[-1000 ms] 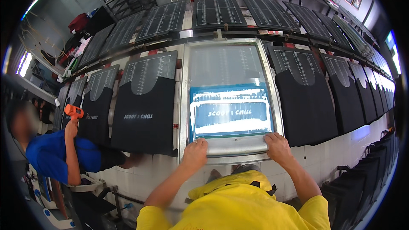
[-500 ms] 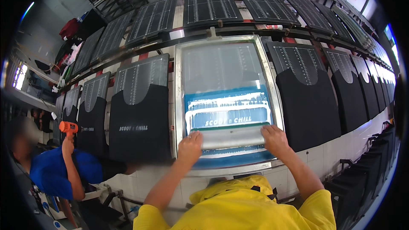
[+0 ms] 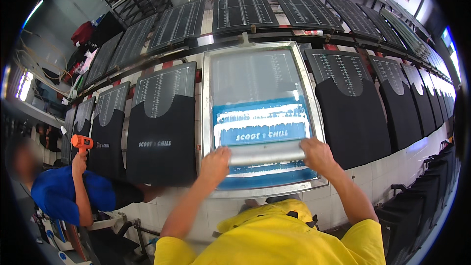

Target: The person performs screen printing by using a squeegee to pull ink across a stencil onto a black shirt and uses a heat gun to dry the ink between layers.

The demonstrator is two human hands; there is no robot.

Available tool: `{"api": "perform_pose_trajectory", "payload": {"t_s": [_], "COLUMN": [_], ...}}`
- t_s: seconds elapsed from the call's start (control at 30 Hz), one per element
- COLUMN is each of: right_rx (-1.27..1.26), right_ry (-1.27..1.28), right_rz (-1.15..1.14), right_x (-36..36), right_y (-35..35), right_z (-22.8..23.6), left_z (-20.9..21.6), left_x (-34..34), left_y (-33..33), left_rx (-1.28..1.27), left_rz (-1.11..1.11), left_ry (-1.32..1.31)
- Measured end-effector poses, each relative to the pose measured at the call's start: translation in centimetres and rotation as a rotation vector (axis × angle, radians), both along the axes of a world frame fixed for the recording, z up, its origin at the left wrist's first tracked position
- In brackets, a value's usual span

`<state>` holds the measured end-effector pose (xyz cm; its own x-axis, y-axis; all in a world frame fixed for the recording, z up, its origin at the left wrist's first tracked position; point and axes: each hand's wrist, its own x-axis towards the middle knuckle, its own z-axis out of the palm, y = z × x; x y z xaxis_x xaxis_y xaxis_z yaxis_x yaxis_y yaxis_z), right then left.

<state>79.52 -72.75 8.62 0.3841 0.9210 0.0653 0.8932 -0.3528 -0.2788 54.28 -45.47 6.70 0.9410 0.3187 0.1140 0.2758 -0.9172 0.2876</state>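
A metal-framed printing screen (image 3: 319, 118) with blue mesh in its lower half lies in front of me. White ink (image 3: 267, 118) streaks the mesh above and below a line of lettering. Across the mesh rests a wide silver squeegee (image 3: 266, 153), just below that lettering. My left hand (image 3: 216, 161) is closed round its left end, and my right hand (image 3: 317, 154) grips the right end. The squeegee's lower edge is hidden beneath its handle. Under the screen, a dark board shows faintly through the upper mesh.
Black shirts cover boards on both sides, a printed one (image 3: 161, 142) at left and a plain one (image 3: 351, 118) at right. Bare dark boards (image 3: 244, 10) line the far rail. At left, a co-worker in a blue shirt (image 3: 54, 194) holds up an orange heat gun (image 3: 82, 142).
Both my hands and the squeegee have shifted slightly away from me, up toward the lettering. The co-worker's heat gun has moved a little to the right.
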Motion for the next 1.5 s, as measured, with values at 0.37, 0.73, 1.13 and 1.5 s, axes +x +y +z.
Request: {"api": "perform_pose_trajectory", "payload": {"t_s": [0.37,0.73,1.13,1.5], "right_rx": [0.064,0.021,0.075,0.035], "right_ry": [-0.088,-0.071,-0.015,-0.088], "right_rz": [0.049,-0.002,0.04,0.048], "right_x": [-1.0,6.1,-7.0,1.2], "right_y": [-1.0,5.7,-5.6,2.0], "right_z": [-2.0,-1.5,-0.1,-1.8], "left_z": [-2.5,-1.1,-0.4,-2.2], "left_x": [-1.2,6.3,-7.1,1.4], "left_y": [-1.5,6.4,-6.2,1.9], "left_rx": [0.111,0.059,0.01,0.099], "left_rz": [-0.031,-0.07,-0.029,-0.066], "left_ry": [-0.074,-0.043,-0.041,-0.049]}}
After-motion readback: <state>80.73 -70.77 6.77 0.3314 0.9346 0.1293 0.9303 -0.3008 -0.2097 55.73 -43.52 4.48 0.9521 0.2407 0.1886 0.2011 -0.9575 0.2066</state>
